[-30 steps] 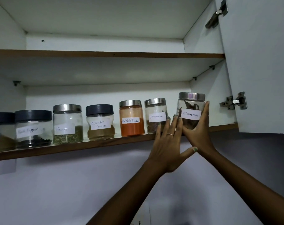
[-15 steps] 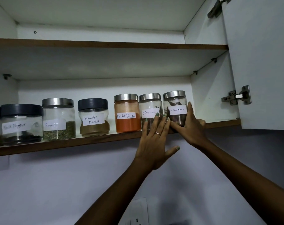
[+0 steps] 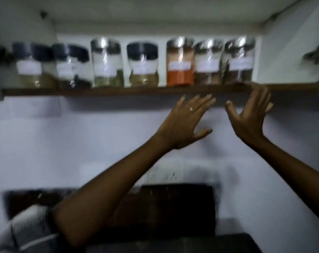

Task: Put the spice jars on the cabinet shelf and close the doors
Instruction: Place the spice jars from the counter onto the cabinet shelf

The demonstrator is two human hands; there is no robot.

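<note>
A blurred view looks up at an open wall cabinet (image 3: pixel 282 30), white inside, with a dark wooden shelf (image 3: pixel 136 91) running across above both raised hands. A pale wall (image 3: pixel 45 143) fills the space below the shelf, behind the arms. Lower down, beneath the left forearm, sits a large dark object (image 3: pixel 173 212), too smeared to identify.

Seven spice jars (image 3: pixel 107 63) stand in a row on the shelf, upright and close together, each with a white label too blurred to read. The orange-filled jar (image 3: pixel 180 63) is directly above the left hand. The last jar in the row (image 3: pixel 239 61), holding something brown, is above the gap between the hands, nearer the right one.

The left hand (image 3: pixel 182 123) is held just under the shelf, back toward us, fingers straight and spread, holding nothing; a ring (image 3: pixel 191 108) shows on one finger. The right hand (image 3: pixel 250 115) is beside it, apart from it, fingers spread and empty, its fingertips (image 3: pixel 261 92) overlapping the shelf's front edge.
</note>
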